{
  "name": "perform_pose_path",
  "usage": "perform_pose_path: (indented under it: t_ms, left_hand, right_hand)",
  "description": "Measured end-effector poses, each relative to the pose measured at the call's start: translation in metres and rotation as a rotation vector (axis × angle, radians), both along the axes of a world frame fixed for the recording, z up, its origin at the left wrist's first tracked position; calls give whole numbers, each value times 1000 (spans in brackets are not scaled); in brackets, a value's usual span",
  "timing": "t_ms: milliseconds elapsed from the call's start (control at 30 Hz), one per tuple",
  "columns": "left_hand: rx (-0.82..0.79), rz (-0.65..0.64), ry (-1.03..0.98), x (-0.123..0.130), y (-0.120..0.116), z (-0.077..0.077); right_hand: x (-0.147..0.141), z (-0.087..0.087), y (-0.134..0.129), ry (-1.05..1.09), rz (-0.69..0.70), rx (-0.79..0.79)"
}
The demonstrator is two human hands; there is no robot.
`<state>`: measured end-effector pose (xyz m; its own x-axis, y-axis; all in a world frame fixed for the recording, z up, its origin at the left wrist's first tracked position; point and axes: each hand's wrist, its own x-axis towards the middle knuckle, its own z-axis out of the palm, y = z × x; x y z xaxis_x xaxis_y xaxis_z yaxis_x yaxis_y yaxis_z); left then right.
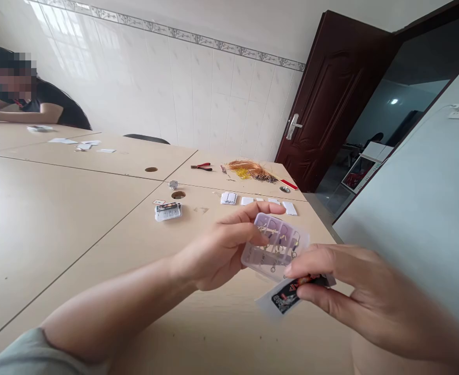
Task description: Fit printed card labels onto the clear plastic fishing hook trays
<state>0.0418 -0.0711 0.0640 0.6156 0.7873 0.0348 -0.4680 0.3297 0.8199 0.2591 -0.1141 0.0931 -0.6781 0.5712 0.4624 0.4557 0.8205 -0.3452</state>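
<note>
My left hand (225, 245) grips a clear plastic box (257, 259) with a purplish tint, divided into compartments. Fishing hooks (280, 239) with small rings lie inside it. The thumb of that hand rests over the box and the index finger is stretched past its far edge. In my right hand (346, 286), thumb and index finger pinch a black printed label (286, 298) on a white backing, at the box's near right corner. My right fingers partly cover the label and that corner.
On the table (115, 245) sit a packed clear box (169, 211), white card stacks (229, 198), red-handled pliers (201, 166) and a bundle of copper-coloured strands (248, 169). A cable hole (178, 195) lies ahead. Another person (53, 104) leans on the table at far left.
</note>
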Motion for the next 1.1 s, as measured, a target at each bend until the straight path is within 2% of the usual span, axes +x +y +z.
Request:
perform_pose_path:
  t_ms: [267,433,567,633,700,933,1000,1100]
  left_hand:
    - [56,-5,-2,-3,2,4]
    - [81,1,-43,-7,6,3]
    - [269,16,34,-7,8,1]
    - [383,28,84,-7,7,1]
    - [419,9,114,-7,5,0]
    - [324,-129,51,-5,5,-2]
    - [302,-100,25,-3,5,-4]
    - [212,-41,-37,-1,2,-4]
  right_hand:
    - [8,15,0,-23,194,-91]
    - [14,18,1,80,255,-166]
    - [11,14,7,192,262,-86]
    - [11,10,9,164,260,-41]
    - [12,6,10,117,263,-51]
    - [6,6,9,-43,306,-65]
    - [3,10,7,-85,303,-40]
    - [6,12,1,-113,201,29]
